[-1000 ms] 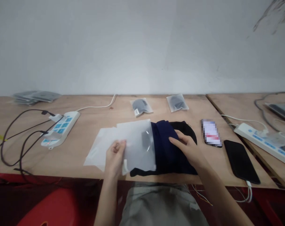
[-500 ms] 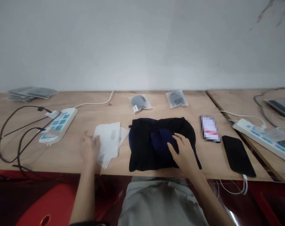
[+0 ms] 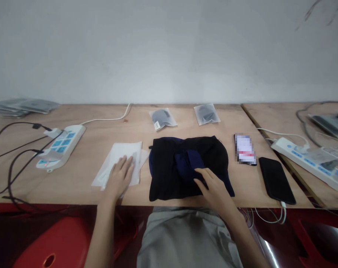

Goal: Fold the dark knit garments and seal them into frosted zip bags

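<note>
A pile of dark cloth, black with a navy piece on top, lies at the near edge of the wooden table. My right hand rests on its right part, fingers stretched towards the navy piece. Left of the cloth lies a small stack of frosted plastic bags. My left hand lies flat on that stack with fingers spread, holding nothing.
Two bagged dark items lie further back. A white power strip with black cables sits at the left. Two phones lie right of the cloth. Another power strip is on the right table. A red stool stands below.
My left hand put the frosted bags down to the left of the cloth and now lies flat on them. The cloth is uncovered; my right hand stays on it.
</note>
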Available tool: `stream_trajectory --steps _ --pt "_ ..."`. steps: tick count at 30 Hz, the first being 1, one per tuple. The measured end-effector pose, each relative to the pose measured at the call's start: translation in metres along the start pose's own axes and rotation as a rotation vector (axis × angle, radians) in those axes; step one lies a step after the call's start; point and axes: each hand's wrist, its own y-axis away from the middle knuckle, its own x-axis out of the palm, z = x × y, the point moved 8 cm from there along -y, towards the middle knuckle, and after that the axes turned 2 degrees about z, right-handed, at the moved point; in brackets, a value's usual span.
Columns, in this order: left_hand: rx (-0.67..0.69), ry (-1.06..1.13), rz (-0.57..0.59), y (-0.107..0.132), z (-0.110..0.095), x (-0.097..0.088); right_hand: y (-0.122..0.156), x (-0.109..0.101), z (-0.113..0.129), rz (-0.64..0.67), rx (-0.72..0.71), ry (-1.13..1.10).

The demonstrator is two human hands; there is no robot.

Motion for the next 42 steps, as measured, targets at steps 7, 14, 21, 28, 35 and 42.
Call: stream_trajectory --steps 7,14,21,28,35,42 --pt "0.079 0.108 -0.322 0.006 -0.081 -0.059 0.022 -0.038 -0.057 -0.493 0.497 -0.069" --pt "0.437 0.247 -0.059 0.019 -0.25 -0.001 0.024 -0.04 -0.088 -0.421 0.594 0.057" --pt "0.532 0.122 0.15 0.011 -0.278 0.043 0.023 -0.042 -0.085 -0.462 0.576 -0.016" --pt "0.348 0.369 -0.205 0.007 -0.214 -0.033 0.029 -0.046 -0.089 -0.479 0.589 -0.052" --pt "-0.05 0.251 -0.342 0.047 -0.12 -0.052 0.031 -0.043 -0.085 -0.408 0.531 0.062" --pt "0.047 0.191 -0.12 0.051 -0.116 -0.016 0.027 -0.038 -0.081 -0.333 0.489 -0.054"
